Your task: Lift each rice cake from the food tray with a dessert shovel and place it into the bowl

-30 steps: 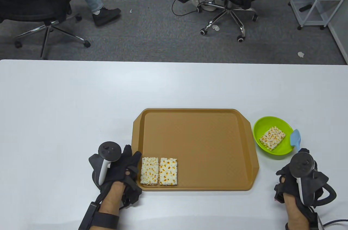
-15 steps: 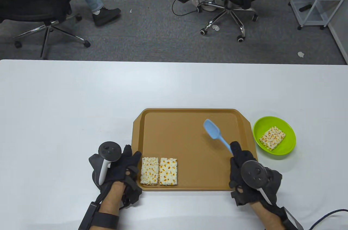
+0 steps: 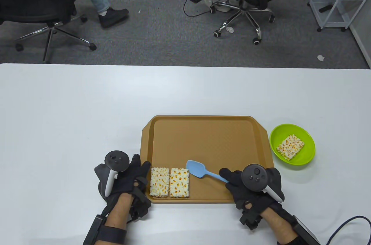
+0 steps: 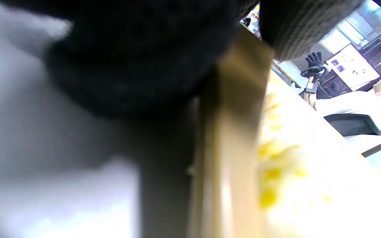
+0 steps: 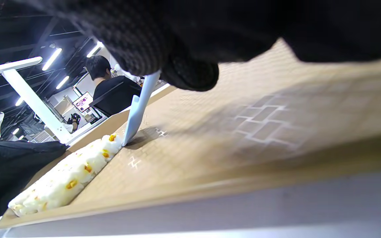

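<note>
Right hand [image 3: 249, 187] grips the handle of the blue dessert shovel [image 3: 200, 170], fingers curled round it. The blade points left and lies low over the food tray [image 3: 208, 140], its tip at the top right corner of the nearer rice cake [image 3: 179, 183]. Judgement: this is the set-up for sliding the blade under that cake, which is the next one to lift.

Left hand [image 3: 127, 178] lies flat on the worktop [image 3: 87, 105], fingers straight against the tray's left rim and holding nothing. Judgement: it braces the tray so the shovel's push does not slide it.

Second rice cake [image 3: 159, 182] sits touching the first, at the tray's front left corner. A third cake [image 3: 290, 147] is already in the green bowl [image 3: 307, 159], just right of the tray. Two cakes are left to move.

View differences:
- Table view gives the layout: tray, bowl, both hands, cake count.
- Right wrist view shows what the table view cannot: the blade edge [image 5: 134, 122] is down on the tray floor, touching the cake's end face, not yet under it. Bowl is not visible here.
- Left wrist view is heavily blurred: dark glove, the tray's edge [image 4: 230, 132] and a pale cake surface close beside it. Contact of fingers with the rim is plausible but not sharp.
</note>
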`<state>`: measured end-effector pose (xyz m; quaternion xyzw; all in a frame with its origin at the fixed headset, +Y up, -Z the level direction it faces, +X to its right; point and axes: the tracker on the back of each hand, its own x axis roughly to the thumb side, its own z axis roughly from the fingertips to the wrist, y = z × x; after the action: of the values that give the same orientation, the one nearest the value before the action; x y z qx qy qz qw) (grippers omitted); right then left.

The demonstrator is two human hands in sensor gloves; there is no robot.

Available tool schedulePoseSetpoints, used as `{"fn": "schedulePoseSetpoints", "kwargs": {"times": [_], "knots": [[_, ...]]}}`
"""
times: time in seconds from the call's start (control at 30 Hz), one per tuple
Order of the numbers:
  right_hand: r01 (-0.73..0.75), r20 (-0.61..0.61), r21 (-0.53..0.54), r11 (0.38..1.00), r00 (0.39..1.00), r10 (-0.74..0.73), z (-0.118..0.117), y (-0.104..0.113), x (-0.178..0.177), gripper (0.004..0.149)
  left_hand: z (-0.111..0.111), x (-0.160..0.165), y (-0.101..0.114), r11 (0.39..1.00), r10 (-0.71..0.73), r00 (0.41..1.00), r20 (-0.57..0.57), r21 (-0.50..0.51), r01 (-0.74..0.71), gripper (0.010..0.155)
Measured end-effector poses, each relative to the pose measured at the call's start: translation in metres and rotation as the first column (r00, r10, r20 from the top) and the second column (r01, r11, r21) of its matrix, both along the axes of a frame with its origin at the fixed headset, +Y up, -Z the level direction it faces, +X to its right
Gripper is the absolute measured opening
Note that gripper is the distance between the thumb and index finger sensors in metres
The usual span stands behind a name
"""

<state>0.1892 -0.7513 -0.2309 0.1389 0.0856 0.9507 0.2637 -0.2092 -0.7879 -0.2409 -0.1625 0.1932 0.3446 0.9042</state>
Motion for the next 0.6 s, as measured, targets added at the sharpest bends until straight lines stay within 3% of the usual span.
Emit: {"fn": "schedulePoseSetpoints", "kwargs": {"times": [0.17,0.23,0.27,0.6], "knots": [[0.09,-0.013,-0.197,0.976,0.995,-0.094,-0.009,-0.008,0.012,0.053,0.0,0.0,-0.001,1.0,0.006,1.0,-0.003,0.0,-0.006,0.065],[0.098,-0.088,-0.363,0.927,0.986,-0.139,-0.008,-0.015,0.012,0.053,0.0,-0.001,-0.001,1.0,0.007,1.0,-0.003,0.0,-0.007,0.065],[0.117,-0.092,-0.386,0.915,0.982,-0.165,-0.006,-0.017,0.012,0.053,0.0,-0.001,-0.001,1.0,0.007,1.0,-0.003,0.0,-0.007,0.065],[0.088,-0.067,-0.291,0.953,0.991,-0.112,0.016,-0.02,-0.022,0.054,0.0,-0.001,-0.001,1.0,0.011,1.0,-0.003,0.004,-0.011,0.065]]}}
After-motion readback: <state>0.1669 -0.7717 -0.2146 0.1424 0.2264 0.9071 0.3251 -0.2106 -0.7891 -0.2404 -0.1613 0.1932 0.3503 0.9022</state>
